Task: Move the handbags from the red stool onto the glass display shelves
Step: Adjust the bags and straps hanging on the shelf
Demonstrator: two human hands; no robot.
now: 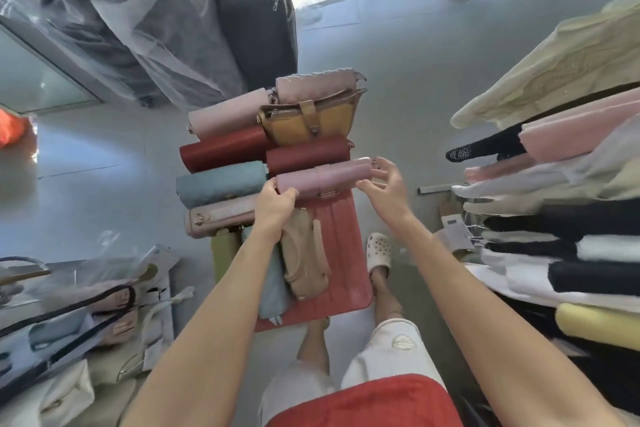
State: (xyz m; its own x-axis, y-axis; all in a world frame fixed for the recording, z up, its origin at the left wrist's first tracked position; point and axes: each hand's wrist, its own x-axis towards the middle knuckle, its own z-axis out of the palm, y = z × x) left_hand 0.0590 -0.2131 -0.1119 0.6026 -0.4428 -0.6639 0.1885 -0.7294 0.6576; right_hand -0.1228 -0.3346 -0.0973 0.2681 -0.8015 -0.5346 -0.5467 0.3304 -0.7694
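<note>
Pink handbag (pixel 323 177) on the red stool (pixel 341 253), long axis running left-right. Left hand (pixel 277 203) pinches its left end, right hand (pixel 386 184) fingers curl on right end. Lift goes straight up.

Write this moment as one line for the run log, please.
stage: picking up | left hand: grips pink handbag | right hand: fingers at its other end | red stool: other handbags remain

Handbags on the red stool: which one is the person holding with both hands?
The pale pink handbag with a metal clasp; left hand grips one end, right hand the other. The rest lie untouched.
</note>
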